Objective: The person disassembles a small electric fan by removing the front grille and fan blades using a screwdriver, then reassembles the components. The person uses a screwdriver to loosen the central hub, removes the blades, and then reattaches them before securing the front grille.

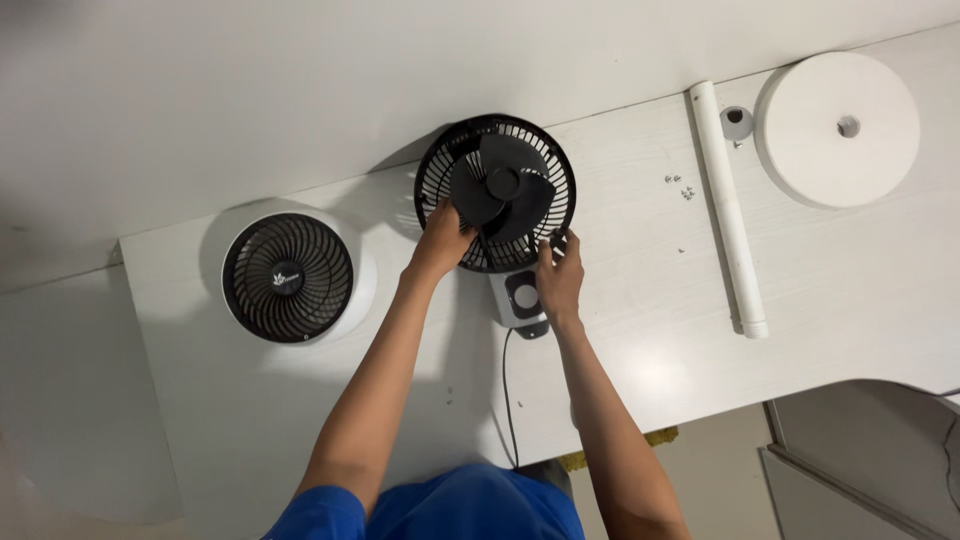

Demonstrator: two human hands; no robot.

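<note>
Currently our left hand [440,238] and right hand [558,275] fingers are closed on the black fan guard [496,192] rim; uneven pressure could tilt it into the blades [500,182].

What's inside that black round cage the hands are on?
Inside the black cage sit dark fan blades around a round hub. The left hand covers the lower left part; the right hand rests at its lower right rim.
</note>
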